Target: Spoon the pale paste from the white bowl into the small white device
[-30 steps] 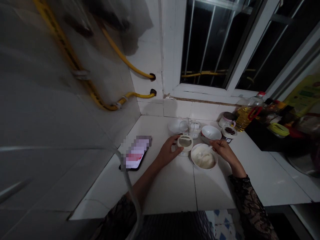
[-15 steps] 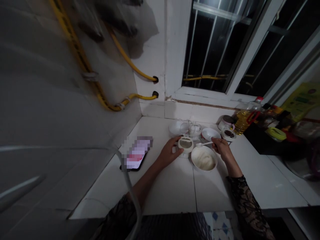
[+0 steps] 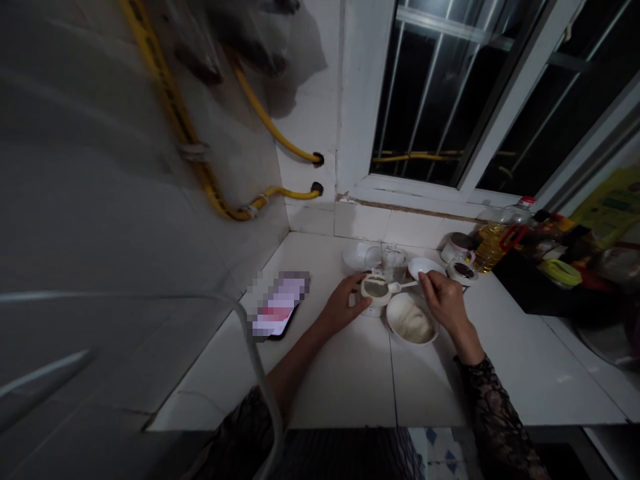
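Observation:
My left hand (image 3: 347, 301) is wrapped round a small white jar (image 3: 373, 311) with a wide round mouth, holding it on the counter. Between the closed fingers of my right hand (image 3: 443, 298) is the handle of a white spoon (image 3: 403, 285). The spoon's bowl is at the right rim of the jar's mouth. Just below the spoon stands a white bowl (image 3: 416, 338) with a pale, creamy-looking mass inside; I cannot tell whether it is powder or paste. Behind my right hand, partly covered by it, is another white bowl (image 3: 420, 267) with a reddish outside.
A lit phone (image 3: 280, 310) lies left on the tiled counter (image 3: 345, 393). Behind the jar are a clear bowl (image 3: 357, 256) and a glass container (image 3: 394, 260). Lidded jars (image 3: 463, 271), an oil bottle (image 3: 493, 243) and a dark condiment box (image 3: 520, 283) stand at right.
The spoon in my right hand has moved left, from above the bowl to the jar's rim. My left hand keeps its hold on the jar. The whole view has shifted slightly.

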Motion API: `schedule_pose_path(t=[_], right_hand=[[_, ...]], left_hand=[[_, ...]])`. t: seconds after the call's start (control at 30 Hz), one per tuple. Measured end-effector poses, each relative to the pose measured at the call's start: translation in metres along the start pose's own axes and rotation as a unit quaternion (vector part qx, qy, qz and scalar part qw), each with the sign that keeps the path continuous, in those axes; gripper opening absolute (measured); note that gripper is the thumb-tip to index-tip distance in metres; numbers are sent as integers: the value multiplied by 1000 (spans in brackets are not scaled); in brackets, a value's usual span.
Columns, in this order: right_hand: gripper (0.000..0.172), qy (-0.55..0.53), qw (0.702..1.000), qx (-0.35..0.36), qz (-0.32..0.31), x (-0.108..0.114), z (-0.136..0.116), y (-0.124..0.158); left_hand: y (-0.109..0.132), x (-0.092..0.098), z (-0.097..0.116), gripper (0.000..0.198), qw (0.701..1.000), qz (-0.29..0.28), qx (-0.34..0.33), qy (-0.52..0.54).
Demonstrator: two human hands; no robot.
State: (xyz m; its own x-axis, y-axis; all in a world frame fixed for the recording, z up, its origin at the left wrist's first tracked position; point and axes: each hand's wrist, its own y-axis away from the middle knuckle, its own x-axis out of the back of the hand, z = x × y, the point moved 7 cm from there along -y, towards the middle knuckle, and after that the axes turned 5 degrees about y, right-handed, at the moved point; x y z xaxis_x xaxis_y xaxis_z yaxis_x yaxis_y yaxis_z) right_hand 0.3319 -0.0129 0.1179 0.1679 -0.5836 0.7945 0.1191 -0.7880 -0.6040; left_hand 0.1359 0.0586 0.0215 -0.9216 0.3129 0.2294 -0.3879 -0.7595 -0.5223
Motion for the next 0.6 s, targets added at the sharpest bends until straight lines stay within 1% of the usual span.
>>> schedule_pose_path(t=[0.1,0.2,0.3,0.43,0.5,0.6], right_hand=[[49,34,999,-4,-37,7,23,4],[45,101,992,-1,-78,3,30,9],[39,145,982,10,-124,-9,18,12],[36,106,973,52,-199,-28,-2,15],[37,89,973,49,-205,-28,-2,16],[40,76,982,17,-173,-22,9,16]], left_hand=[[0,0,0,48,1000,4,3,-2],[0,1,0,48,1000,1,8,-1],[1,1,0,49,1000,-1,10,0],[1,1,1,49,1000,0,8,3],[0,1,1,49,1000,2,10,3],[1,1,1,49,1000,-3,13,0]])
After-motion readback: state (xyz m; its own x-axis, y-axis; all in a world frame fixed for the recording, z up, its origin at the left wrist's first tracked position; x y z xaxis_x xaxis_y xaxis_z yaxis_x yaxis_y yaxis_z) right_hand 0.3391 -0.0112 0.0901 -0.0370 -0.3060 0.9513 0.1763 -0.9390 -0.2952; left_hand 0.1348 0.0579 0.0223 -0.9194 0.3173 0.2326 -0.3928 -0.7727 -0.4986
